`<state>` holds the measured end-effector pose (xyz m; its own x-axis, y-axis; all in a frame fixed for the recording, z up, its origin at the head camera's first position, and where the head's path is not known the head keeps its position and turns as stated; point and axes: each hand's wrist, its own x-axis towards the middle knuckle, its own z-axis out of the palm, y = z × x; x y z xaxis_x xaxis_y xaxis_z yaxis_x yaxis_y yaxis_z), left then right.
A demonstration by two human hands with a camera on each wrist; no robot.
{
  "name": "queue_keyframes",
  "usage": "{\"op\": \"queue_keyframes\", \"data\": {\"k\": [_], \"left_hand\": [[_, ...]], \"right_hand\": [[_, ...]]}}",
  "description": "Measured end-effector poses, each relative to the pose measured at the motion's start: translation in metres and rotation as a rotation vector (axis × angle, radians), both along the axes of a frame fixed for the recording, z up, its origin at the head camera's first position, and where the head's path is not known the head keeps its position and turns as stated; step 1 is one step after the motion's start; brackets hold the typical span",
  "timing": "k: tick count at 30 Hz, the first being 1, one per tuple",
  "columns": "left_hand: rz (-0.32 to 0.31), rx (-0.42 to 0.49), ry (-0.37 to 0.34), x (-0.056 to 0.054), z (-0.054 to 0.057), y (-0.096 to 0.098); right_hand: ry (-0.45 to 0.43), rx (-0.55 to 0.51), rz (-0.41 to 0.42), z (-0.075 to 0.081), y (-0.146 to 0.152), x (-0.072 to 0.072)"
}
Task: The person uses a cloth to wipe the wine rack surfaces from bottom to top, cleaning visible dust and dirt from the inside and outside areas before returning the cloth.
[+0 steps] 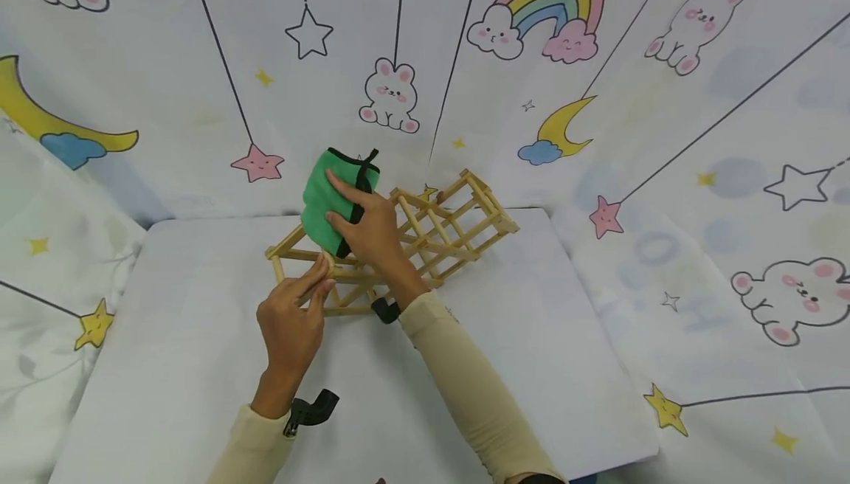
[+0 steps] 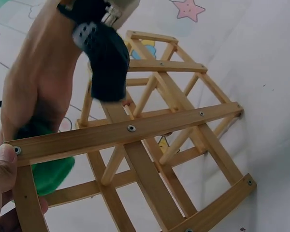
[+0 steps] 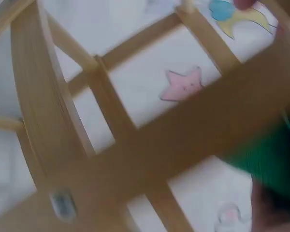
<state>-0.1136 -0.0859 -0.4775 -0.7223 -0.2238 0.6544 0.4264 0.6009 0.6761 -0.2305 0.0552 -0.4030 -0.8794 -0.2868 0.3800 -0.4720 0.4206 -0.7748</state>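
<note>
- The white table [image 1: 544,366] spreads from the near edge to the backdrop, bearing the work at its far side, perhaps so that both hands can reach over it.
- The left hand [image 1: 292,322], nearer than the right, pinches a bar end at the left part of the wooden rack [image 2: 164,121], thumb on the corner and fingers behind, probably to steady the frame.
- The right hand [image 1: 375,229] reaches farther and grips the green cloth [image 1: 325,200], thumb and forefinger spread apart across its face; how the remaining fingers lie, I cannot tell.
- The cloth, edged in black, is held up over the rack's left part, likely to keep it clear of the bars; whether it touches any is not certain.
- The rack runs slantwise, left end nearer, right end farther, its crossed slats apparently joined by metal fasteners that would let it fold.
- Farthest stands the printed backdrop [image 1: 166,63], just beyond the rack, probably hung to screen off the surroundings.
</note>
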Motion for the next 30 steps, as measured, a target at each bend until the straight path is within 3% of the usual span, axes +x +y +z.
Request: {"op": "queue_keyframes", "data": {"k": [4, 9, 12, 17, 19, 21, 23, 26, 30], "left_hand": [[-0.001, -0.002, -0.005, 0.000, 0.000, 0.002], [0.021, 0.009, -0.006, -0.001, 0.003, 0.001], [0.014, 0.022, -0.003, -0.001, 0.003, 0.002], [-0.006, 0.014, -0.002, -0.001, 0.004, 0.003], [-0.005, 0.012, 0.009, -0.001, 0.004, 0.002], [0.000, 0.011, 0.010, -0.001, 0.005, 0.001], [0.007, 0.013, 0.011, 0.000, 0.004, 0.000], [0.007, 0.003, 0.000, 0.001, 0.002, 0.000], [0.005, -0.024, 0.001, -0.001, 0.001, 0.000]], "right_hand": [[-0.144, 0.079, 0.089, 0.014, 0.020, 0.003], [-0.017, -0.029, -0.051, 0.016, 0.014, -0.003], [-0.003, 0.021, -0.078, 0.005, 0.010, -0.007], [-0.179, 0.178, 0.136, 0.007, 0.037, -0.002], [-0.203, 0.190, 0.145, 0.013, 0.048, 0.000], [-0.135, 0.194, 0.076, 0.015, 0.051, -0.002], [-0.030, 0.208, -0.060, 0.011, 0.045, -0.006], [0.126, 0.321, -0.206, -0.002, 0.031, -0.011], [0.163, 0.581, -0.188, -0.014, 0.018, -0.014]]}}
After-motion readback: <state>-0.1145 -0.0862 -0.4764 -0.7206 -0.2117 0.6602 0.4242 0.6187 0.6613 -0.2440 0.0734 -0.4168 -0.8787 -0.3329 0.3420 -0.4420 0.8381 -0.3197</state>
